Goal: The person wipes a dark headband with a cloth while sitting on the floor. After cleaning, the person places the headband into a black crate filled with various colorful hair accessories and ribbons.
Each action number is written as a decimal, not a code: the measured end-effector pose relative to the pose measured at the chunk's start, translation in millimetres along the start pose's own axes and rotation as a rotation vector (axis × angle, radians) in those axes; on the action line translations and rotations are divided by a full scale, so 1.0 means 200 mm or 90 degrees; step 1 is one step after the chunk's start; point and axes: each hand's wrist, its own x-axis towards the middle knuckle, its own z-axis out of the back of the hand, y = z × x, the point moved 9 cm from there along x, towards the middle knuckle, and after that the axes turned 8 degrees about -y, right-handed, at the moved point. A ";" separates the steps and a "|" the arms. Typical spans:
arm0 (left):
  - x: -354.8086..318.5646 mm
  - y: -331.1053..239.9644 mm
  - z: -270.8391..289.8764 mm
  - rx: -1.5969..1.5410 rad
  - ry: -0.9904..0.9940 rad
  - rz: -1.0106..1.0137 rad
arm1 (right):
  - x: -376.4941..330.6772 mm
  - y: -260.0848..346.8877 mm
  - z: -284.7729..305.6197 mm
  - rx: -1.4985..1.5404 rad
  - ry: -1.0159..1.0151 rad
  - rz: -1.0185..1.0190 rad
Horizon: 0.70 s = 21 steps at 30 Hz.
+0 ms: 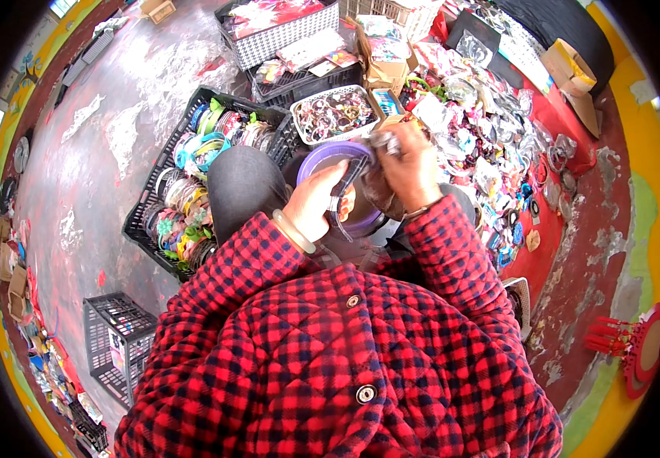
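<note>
Left hand [316, 200]: closed around a dark, narrow band [351, 182], held over a purple bucket [321, 155] between the knees. Right hand [412, 164]: fingers closed on a small greyish item [383, 143], blurred, kind unclear; just right of the band. At left: black crate [145, 250], filled with colourful hoops. Beyond the bucket: white basket [296, 122] of small accessories. At right: mixed heap [490, 153].

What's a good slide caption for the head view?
Over a purple bucket, left hand holding a dark strip, right hand pinching something blurred, near a black crate.
</note>
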 end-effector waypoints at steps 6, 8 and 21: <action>0.07 -0.13 0.13 -0.127 -0.051 -0.047 | -0.04 -0.23 0.03 0.506 0.035 -0.399; 0.08 -0.16 0.15 -0.160 -0.033 -0.058 | -0.06 -0.19 0.02 0.545 0.072 -0.441; 0.01 -0.33 0.18 -0.259 -0.024 -0.198 | -0.13 0.19 -0.07 0.372 0.474 -0.108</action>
